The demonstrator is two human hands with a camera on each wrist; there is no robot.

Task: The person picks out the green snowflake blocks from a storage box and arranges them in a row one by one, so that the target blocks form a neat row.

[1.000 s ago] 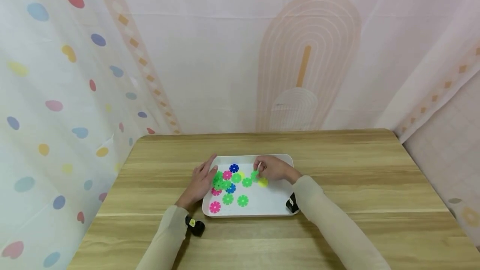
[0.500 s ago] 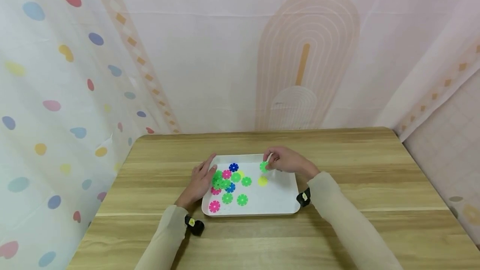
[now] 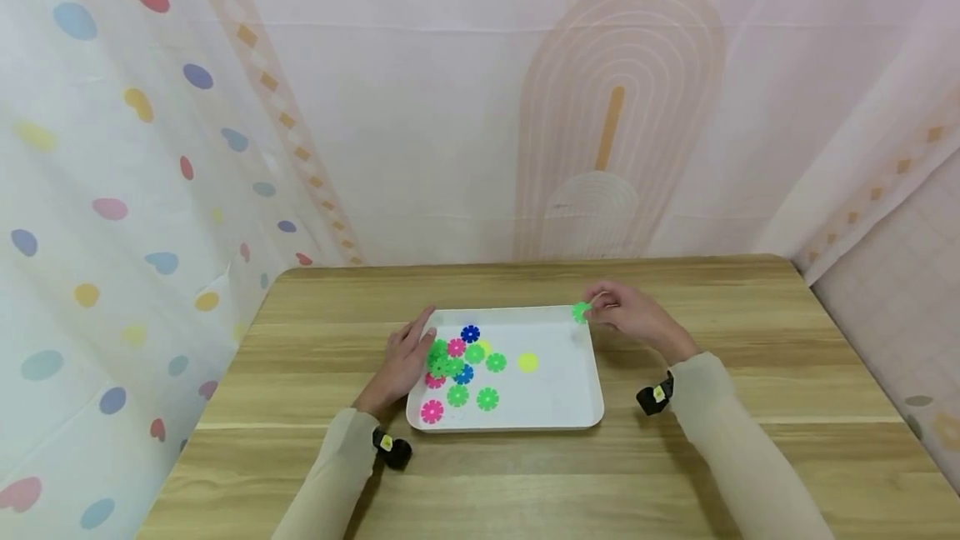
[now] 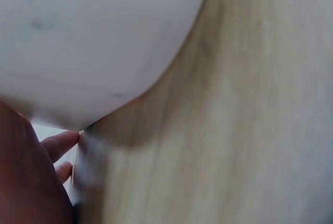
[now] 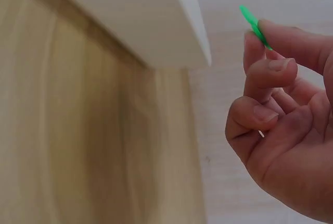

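In the head view, a white tray (image 3: 555,407) lies at the centre of the lower half of the frame on a wooden table (image 3: 750,457). The right hand (image 3: 633,317) is just right of the tray's upper right corner, fingers curled, pinching one green disc (image 3: 581,312) that hangs over that corner's rim. The left hand (image 3: 403,361) lies flat with straight fingers against the tray's left edge, holding nothing. The loose discs inside the tray sit mostly in its left half: one blue disc (image 3: 470,333) at the top of the group, a second blue one (image 3: 463,374) lower down, three pink ones, of which the clearest is the pink disc (image 3: 431,412) near the lower left corner, and one yellow disc (image 3: 528,362) alone near the middle, with another yellow partly hidden in the cluster. The green ones overlap, about six; an exact count cannot be told.

In the left wrist view, the tray's pale underside fills the upper left, the table the right, and two fingertips (image 4: 60,143) show at the lower left, straight.

In the right wrist view, the green disc is seen edge-on at the upper right, pinched between thumb and forefinger, with three other fingers curled below; the tray's corner sits at upper centre.
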